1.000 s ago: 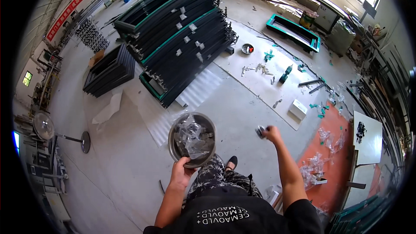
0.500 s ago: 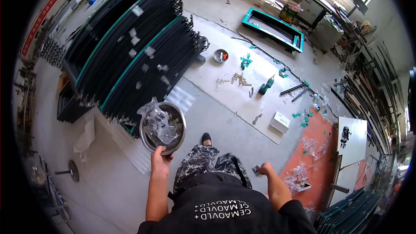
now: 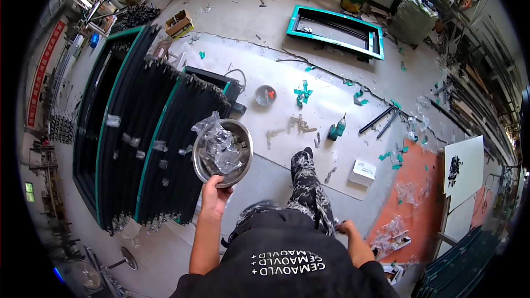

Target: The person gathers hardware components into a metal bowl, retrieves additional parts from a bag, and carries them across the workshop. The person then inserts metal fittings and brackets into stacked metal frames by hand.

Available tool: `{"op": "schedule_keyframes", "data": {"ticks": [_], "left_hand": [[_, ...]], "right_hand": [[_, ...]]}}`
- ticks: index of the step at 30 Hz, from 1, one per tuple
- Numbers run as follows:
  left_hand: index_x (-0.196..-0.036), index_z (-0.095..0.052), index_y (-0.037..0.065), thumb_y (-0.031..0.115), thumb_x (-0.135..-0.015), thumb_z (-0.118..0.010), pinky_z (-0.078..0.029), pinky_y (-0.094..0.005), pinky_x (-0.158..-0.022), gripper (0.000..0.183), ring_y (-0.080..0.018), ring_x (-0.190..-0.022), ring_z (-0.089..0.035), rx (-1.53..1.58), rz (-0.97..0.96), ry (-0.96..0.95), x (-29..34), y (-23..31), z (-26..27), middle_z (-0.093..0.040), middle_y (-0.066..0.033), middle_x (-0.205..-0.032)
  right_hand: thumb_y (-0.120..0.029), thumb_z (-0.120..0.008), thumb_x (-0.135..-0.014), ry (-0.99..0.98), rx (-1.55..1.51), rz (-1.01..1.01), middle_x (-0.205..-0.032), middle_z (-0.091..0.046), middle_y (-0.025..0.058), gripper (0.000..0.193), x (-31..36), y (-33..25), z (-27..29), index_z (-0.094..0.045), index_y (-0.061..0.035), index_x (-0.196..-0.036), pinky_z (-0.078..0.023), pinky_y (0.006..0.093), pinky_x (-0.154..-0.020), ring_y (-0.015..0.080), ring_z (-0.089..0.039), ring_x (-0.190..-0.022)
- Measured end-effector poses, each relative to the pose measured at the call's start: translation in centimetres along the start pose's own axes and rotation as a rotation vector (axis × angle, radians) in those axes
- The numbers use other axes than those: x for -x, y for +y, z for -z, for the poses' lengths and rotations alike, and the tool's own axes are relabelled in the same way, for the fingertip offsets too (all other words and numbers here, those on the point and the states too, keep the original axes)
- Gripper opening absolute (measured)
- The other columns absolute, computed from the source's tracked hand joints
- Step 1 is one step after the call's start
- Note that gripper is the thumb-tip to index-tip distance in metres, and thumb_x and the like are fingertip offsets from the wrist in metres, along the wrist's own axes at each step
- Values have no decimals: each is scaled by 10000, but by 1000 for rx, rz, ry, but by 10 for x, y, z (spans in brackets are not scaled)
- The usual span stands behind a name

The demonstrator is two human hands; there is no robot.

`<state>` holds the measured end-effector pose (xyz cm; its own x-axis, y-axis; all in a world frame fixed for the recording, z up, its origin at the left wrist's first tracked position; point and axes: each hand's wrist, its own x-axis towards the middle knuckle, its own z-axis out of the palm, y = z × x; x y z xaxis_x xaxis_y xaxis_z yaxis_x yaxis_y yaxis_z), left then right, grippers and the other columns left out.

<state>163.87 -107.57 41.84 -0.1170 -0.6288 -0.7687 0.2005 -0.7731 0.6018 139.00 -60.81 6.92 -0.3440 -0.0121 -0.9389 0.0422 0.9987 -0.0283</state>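
1. Bowl (image 3: 238,174) of shiny metal sits out in front of the person, left of the body's midline, its round rim facing up.
2. The left hand (image 3: 215,196) grips its near edge, thumb over the rim and fingers underneath. A crumpled clear plastic bag (image 3: 221,152) fills much of the bowl and pokes past its far left rim; small dark pieces show beside it.
3. The right hand (image 3: 346,227) is low, just beside the trouser leg. Its fingers look curled, but whether they hold anything cannot be told.
4. Left of the bowl, room is tight: the stack of dark frames (image 3: 127,143) with green edges ends near the rim, and the two overlap in this view; contact cannot be judged.
5. Rightward there is more room. A pale sheet (image 3: 254,63) spreads over the floor, its near edge slanting down to the right, and one dark shoe (image 3: 308,152) reaches past that edge.
6. On the sheet, a green drill (image 3: 336,130) stands well apart from the bowl, and a white box (image 3: 363,172) lies near the sheet's right corner.
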Motion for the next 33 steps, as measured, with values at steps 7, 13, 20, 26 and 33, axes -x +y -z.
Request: {"op": "schedule_keyframes", "data": {"ticks": [7, 13, 20, 26, 33], "left_hand": [[-847, -561, 27, 103, -748, -527, -467, -294, -514, 130, -179, -608, -572, 66, 8, 23, -30, 59, -106, -605, -74, -753], [-823, -555, 31, 115, -747, -535, -451, -293, -519, 115, -190, -615, -547, 106, 2, 94, -87, 102, -163, -599, -91, -766], [-808, -576, 22, 127, -755, -542, -454, -276, -503, 123, -166, -583, -537, 168, 12, 155, -198, 150, -213, -581, -70, -717], [-832, -567, 13, 134, -779, -531, -456, -269, -532, 136, -161, -626, -554, 191, 85, 40, -282, 229, -300, -595, -80, -760], [-868, -600, 34, 155, -802, -540, -459, -242, -548, 150, -123, -675, -577, 191, 59, 40, -351, 319, -360, -621, -48, -789]], "right_hand": [[-290, -731, -611, 211, -56, 306, -674, -636, 142, 373, -14, -246, 233, -650, 5, -824, -495, 327, -587, 207, -626, -609], [-127, -699, -687, 313, -197, 454, -649, -613, 85, 184, 3, -408, 362, -603, 22, -737, -438, 271, -415, 146, -567, -514], [-151, -718, -667, 151, -39, 455, -638, -597, 63, 229, -43, -533, 365, -602, 18, -768, -445, 254, -429, 123, -543, -498], [-127, -743, -670, 89, 184, 319, -576, -542, 56, 236, -76, -583, 387, -580, 27, -745, -391, 280, -379, 142, -486, -427], [-115, -721, -694, 9, 23, 247, -679, -600, 69, 229, -40, -756, 447, -586, 25, -814, -453, 246, -422, 143, -554, -508]]}}
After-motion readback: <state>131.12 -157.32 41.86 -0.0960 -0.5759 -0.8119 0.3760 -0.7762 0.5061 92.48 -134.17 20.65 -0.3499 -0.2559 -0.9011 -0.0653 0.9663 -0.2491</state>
